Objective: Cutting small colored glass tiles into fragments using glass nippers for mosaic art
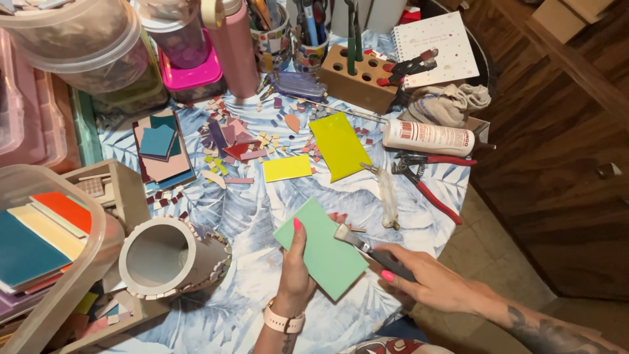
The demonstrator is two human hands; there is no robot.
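Note:
My left hand (295, 275) holds a mint-green rectangular tile (321, 252) flat above the table, thumb on its near-left side. My right hand (429, 282) grips a dark-handled tile cutter (367, 248), whose metal head rests at the tile's upper right edge. Two yellow tiles lie farther back: a large one (339, 144) and a small one (287, 168). Small mosaic pieces (239, 141) in several colours are scattered in the middle of the table.
A grey cylinder pot (171, 257) partly covered in mosaic lies at left beside a clear tub of coloured tiles (39, 242). Red-handled nippers (429, 180), a white glue bottle (429, 137), a wooden tool block (357, 78), a notebook (436, 46) and storage containers crowd the back.

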